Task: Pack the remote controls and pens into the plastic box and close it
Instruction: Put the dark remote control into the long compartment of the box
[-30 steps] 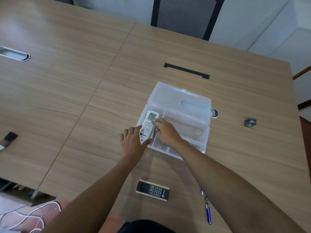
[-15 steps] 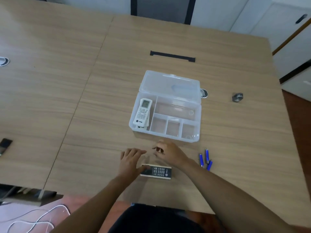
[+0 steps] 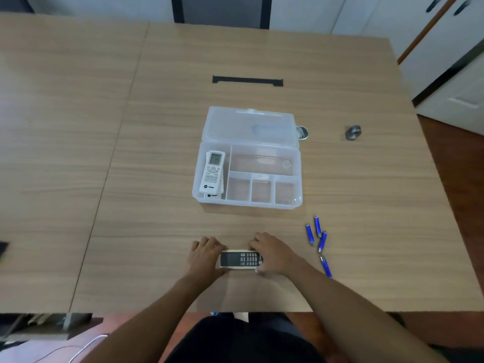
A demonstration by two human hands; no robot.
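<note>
While both hands close on its two short ends, the dark remote (image 3: 240,259) lies flat on the surface (image 3: 157,127) close to the near edge, well short of the plastic box (image 3: 288,204). The left hand (image 3: 205,254) cups the screen end and the right hand (image 3: 272,254) the keypad end, fingers curled over the far edge and clamped on the casing; whether it has left the wood cannot be told.

It looks like a light, rigid plastic slab with a pale rim and rubbery keys, so it should lift without flexing. Its smooth sides may slip, and a pinch across the long edges would likely serve better than the ends.

The box is clear, thin-walled plastic with dividers, its lid (image 3: 235,127) hinged back and open. A white remote (image 3: 212,172) lies in the long left compartment, apparently atop another whose end shows beneath it; the remaining compartments look empty.

Four blue pens (image 3: 309,233) lie loosely scattered to the right of the hands, slim, glossy and round, and likely to roll if nudged.
</note>
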